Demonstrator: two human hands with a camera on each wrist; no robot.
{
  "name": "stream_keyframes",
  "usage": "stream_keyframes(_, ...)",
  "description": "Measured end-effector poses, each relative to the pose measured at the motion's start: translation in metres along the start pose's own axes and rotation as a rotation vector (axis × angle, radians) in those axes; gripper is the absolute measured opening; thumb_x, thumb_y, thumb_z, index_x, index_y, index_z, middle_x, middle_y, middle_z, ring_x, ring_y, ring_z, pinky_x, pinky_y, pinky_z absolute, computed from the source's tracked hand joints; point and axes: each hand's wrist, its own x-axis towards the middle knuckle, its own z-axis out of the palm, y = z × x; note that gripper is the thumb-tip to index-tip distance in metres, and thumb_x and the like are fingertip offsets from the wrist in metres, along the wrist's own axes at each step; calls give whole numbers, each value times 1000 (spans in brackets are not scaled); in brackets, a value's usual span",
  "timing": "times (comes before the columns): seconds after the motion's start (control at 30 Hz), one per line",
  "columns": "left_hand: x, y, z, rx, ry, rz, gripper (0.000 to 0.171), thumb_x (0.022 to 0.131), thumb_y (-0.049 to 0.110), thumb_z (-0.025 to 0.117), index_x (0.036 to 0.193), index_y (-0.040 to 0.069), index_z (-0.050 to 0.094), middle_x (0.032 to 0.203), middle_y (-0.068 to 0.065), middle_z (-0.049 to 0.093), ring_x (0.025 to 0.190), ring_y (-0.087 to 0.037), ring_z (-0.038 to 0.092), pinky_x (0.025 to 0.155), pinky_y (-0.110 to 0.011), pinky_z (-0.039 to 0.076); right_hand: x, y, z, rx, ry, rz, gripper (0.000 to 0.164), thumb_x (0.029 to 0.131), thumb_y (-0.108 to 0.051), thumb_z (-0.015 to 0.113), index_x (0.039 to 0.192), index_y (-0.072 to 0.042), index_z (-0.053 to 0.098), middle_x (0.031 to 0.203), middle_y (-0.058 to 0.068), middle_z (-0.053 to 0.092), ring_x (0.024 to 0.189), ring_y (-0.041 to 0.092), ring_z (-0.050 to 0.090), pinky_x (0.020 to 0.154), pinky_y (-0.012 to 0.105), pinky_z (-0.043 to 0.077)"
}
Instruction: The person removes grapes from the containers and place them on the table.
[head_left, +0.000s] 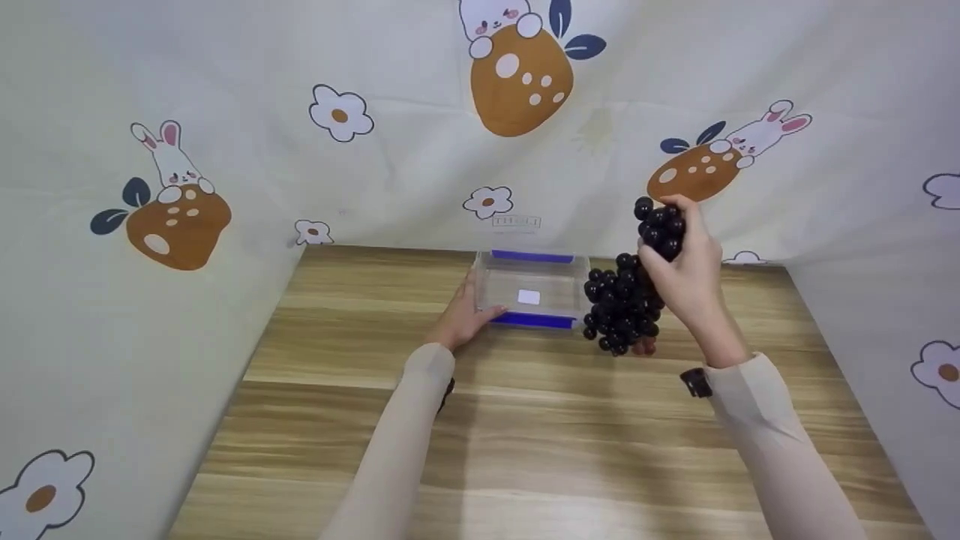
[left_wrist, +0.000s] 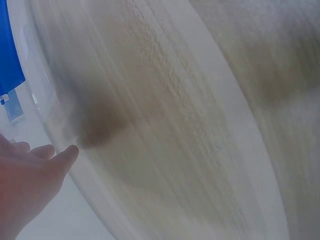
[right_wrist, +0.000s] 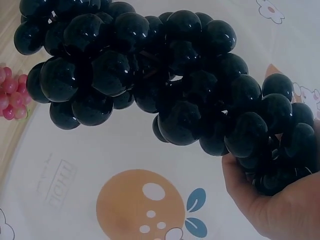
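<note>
A large bunch of black grapes hangs from my right hand, which grips its upper end with fingers and thumb. The bunch is just right of a clear plastic container with blue clips on its front and back sides. In the right wrist view the black grapes stretch leftward from the right hand. My left hand holds the container's front left corner, its thumb at the front rim and fingers along the left side. Close up, the left hand is beside the clear wall.
A small bunch of pink-red grapes lies on the wooden tabletop, mostly hidden behind the black bunch in the head view. A white label shows inside the container's outline. Cloth printed with rabbits and flowers walls the back and sides.
</note>
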Motion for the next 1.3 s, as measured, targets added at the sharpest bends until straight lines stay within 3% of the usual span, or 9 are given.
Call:
stream_keyframes(0.1,0,-1,1,-6,5,6,100,103,36,69,168,-1,2,175,-26,10,161,-42,16,133,-50,16,-3,1,-3,4,-11,11,55,89,5,66,141,0,52,132,26,66,111,38,62,96,57,53)
stream_keyframes(0.37,2,-5,3,-12,34,60,100,103,34,69,168,-2,3,175,-26,9,161,-43,15,133,-51,14,-10,3,-9,0,-14,14,56,90,6,68,143,0,52,134,29,65,119,42,62,105,62,52)
stream_keyframes(0.67,2,-4,3,-6,31,73,101,103,33,69,167,-3,1,174,-27,9,161,-43,14,133,-51,12,-18,4,-14,-17,-1,12,55,90,5,68,142,1,52,134,28,65,119,41,63,105,59,51)
stream_keyframes(0.9,1,-3,1,13,6,22,103,102,42,68,169,2,0,176,-22,7,162,-40,12,133,-50,12,-25,6,-17,-45,12,29,55,89,3,68,142,-2,55,132,22,69,111,35,66,89,27,51)
stream_keyframes(1.07,-1,-2,1,4,6,23,104,102,42,69,170,5,0,176,-21,8,162,-39,13,133,-50,13,-29,5,-20,-48,8,37,55,90,2,69,143,-5,55,133,21,69,113,35,66,89,29,51)
stream_keyframes(1.3,0,-1,1,4,8,15,105,102,41,70,170,6,-2,176,-21,8,162,-38,14,133,-48,14,-33,5,-24,-43,4,62,55,91,1,68,144,-5,54,133,21,68,111,34,66,81,16,47)
